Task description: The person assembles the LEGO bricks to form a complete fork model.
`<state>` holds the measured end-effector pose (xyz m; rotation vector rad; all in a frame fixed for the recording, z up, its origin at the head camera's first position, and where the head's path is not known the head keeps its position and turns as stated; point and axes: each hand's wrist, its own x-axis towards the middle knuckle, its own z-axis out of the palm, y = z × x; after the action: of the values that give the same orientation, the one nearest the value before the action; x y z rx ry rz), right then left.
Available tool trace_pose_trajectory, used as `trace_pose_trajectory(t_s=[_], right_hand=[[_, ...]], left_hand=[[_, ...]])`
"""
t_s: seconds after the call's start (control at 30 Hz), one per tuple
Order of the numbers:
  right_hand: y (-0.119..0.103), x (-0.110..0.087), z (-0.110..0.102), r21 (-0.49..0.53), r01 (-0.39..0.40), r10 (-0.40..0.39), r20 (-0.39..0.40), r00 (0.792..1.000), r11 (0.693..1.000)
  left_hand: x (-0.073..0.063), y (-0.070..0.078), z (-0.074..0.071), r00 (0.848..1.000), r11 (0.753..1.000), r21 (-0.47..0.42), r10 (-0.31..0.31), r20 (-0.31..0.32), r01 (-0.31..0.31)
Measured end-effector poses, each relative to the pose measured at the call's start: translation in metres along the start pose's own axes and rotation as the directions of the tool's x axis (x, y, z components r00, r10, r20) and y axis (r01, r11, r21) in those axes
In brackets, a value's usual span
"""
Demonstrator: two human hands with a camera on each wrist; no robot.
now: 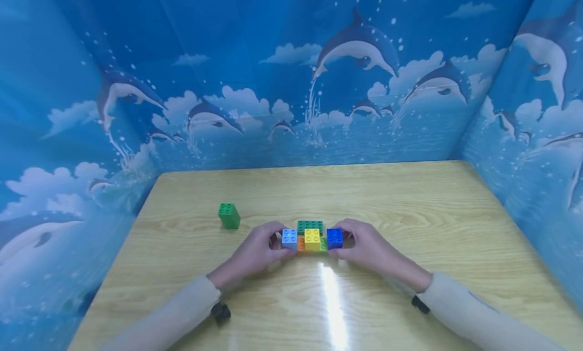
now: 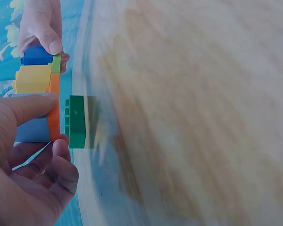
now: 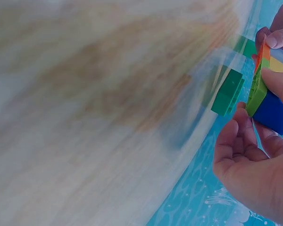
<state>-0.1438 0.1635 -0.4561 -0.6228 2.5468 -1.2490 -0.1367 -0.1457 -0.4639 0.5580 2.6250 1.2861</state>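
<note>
A row of joined toy bricks is held up between the two hands in the head view. Along its top sit a light blue brick (image 1: 289,238), a yellow brick (image 1: 311,239) and a dark blue brick (image 1: 334,238). Beneath them run a thin orange brick (image 2: 54,113) and a thin light green brick (image 3: 257,96), end to end. My left hand (image 1: 265,244) pinches the light blue end between thumb and fingers. At the dark blue end, my right hand (image 1: 366,244) grips in the same way. A dark green brick (image 1: 310,225) lies on the table just behind the row.
Farther left on the wooden table (image 1: 387,194) stands a tall green brick (image 1: 230,217). A blue curtain (image 1: 255,37) printed with dolphins encloses the back and both sides. Glare marks the table in front of the hands.
</note>
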Motion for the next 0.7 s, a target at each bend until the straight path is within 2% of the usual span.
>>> trace_pose_trajectory(t_s=[0.33,0.6,0.7], right_hand=[[-0.001,0.014,-0.004,-0.004,-0.011,0.01,-0.036,0.999,1.0],[0.001,0.025,-0.006,-0.033,-0.019,0.017,-0.055,0.998,0.999],[0.002,0.029,-0.006,-0.036,-0.03,0.027,-0.057,0.998,0.999]], left_hand=[[0.017,0.0,-0.001,0.991,0.993,-0.018,-0.117,-0.068,0.116],[0.029,-0.002,-0.003,0.993,0.998,-0.001,-0.07,-0.092,0.07],[0.033,-0.005,-0.004,0.993,0.997,-0.007,-0.078,-0.088,0.078]])
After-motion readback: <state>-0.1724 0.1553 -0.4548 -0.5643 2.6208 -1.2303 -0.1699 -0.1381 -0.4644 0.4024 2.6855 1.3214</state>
